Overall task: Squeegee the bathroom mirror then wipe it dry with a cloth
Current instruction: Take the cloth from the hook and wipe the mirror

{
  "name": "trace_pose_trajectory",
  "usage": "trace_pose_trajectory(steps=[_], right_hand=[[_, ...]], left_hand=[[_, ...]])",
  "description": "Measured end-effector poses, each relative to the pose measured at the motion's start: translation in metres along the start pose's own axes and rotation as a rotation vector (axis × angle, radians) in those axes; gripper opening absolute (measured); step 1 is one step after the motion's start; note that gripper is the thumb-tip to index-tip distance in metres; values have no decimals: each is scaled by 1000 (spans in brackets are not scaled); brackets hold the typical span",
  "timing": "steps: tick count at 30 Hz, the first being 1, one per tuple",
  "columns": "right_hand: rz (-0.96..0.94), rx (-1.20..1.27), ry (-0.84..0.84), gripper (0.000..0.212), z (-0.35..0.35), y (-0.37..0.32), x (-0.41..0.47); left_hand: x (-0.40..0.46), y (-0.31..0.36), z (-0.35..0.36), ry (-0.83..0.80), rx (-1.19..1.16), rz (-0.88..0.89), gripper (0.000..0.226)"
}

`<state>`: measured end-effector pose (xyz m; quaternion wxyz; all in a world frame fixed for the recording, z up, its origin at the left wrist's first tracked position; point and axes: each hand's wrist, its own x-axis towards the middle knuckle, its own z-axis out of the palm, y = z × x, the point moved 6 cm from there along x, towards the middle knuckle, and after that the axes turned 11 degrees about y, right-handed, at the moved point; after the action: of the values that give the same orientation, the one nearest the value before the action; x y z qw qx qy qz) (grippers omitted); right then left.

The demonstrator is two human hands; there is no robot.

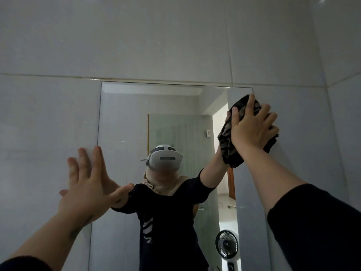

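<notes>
A frameless rectangular mirror hangs on the grey tiled wall in front of me. My right hand presses a dark patterned cloth flat against the mirror's upper right corner, fingers spread over it. My left hand rests open against the mirror's left edge, fingers apart, holding nothing. No squeegee is in view. The mirror reflects a person in a dark top wearing a white headset, with both arms raised.
Large grey wall tiles surround the mirror, and a wall corner lies to the right. The reflection shows a frosted glass door, an open doorway and a small black fan.
</notes>
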<state>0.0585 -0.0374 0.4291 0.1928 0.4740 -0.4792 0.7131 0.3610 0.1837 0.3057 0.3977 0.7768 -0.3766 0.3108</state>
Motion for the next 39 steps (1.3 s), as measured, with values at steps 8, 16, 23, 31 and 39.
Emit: trace_pose_trajectory(steps=[8,16,23,31,39], right_hand=[[-207,89,-33,60,-15,-92,-53],[-470,227,-59,62,-33,-203,-114],[-664,247,42,60,-41,-252,-164],[-643,210,56,60,-36,-202,-159],[-448,111,-12,59,-22,-107,-106]], left_hand=[[0,-2,1,-10,-3,4,123],[0,-7,1,-1,-24,-9,121],[-1,-5,-1,-19,-79,10,110],[2,-8,2,-22,-68,-9,120],[4,-10,4,-28,-39,-15,125]])
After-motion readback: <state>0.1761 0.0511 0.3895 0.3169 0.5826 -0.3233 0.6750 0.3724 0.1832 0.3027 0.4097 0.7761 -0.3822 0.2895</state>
